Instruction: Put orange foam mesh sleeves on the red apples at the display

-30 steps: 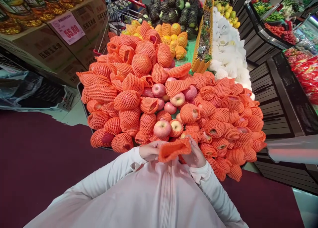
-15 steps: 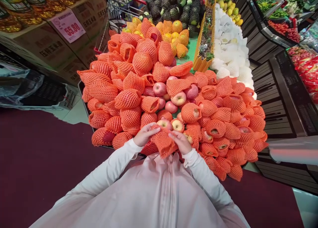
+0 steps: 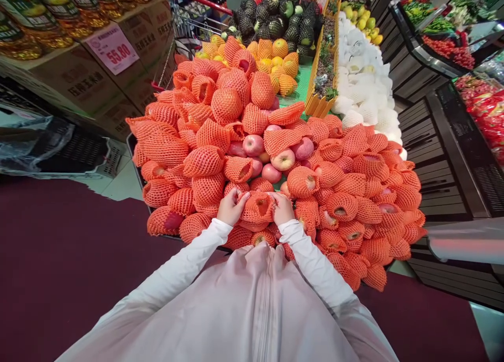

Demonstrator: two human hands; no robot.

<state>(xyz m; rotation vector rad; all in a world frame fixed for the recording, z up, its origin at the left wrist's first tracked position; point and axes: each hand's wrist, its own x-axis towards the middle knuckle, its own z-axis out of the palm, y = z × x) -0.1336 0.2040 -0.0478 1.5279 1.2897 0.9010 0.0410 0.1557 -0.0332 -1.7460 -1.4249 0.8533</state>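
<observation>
My left hand (image 3: 232, 207) and my right hand (image 3: 282, 208) pinch opposite sides of an orange foam net sleeve (image 3: 255, 208) at the front of the apple pile. The sleeve's opening faces up toward me, and whatever lies inside or beneath it is mostly hidden. Just beyond my fingers lie bare pink apples (image 3: 271, 173), with more apples in orange nets (image 3: 302, 181) close on the right. Nearer my body, a netted apple (image 3: 263, 238) shows its yellowish end.
Netted yellow fruit (image 3: 287, 84) and dark-netted produce (image 3: 271, 18) lie behind the apples. A yellow planter divider (image 3: 321, 104) separates them from white-wrapped fruit (image 3: 364, 96). Boxes with a price sign (image 3: 114, 48) stand left, near a shopping cart (image 3: 200, 23). Dark produce cabinets (image 3: 437, 157) line the right.
Both hands have moved slightly forward to the pile. The foam sleeve, which hung limp toward my body, is now stretched open between my hands, covering where two bare apples showed.
</observation>
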